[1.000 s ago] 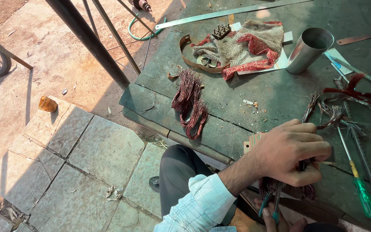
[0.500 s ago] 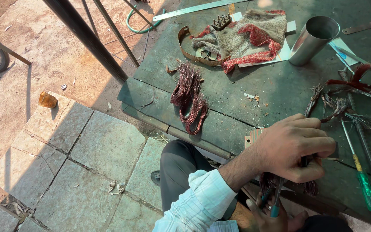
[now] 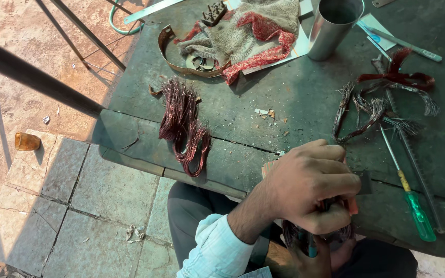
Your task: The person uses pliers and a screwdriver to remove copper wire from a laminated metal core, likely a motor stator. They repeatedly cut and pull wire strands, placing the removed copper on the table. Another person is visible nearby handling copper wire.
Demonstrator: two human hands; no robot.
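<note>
Left hand (image 3: 312, 188) clenched on a copper wire coil (image 3: 297, 237) at the counter (image 3: 294, 103) edge; right hand (image 3: 300, 260) (partly hidden) grips it beneath.

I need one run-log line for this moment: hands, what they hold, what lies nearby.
left hand: gripping wire bundle | right hand: under bundle, mostly hidden | nearby: green screwdriver, metal cup

Light: bright daylight | Shadows: hard, dark bars across the paving (image 3: 68, 180) | Desk (image 3: 294, 103): evenly shaded, no glare | Focus: sharp, slight softness at frame edges
</note>
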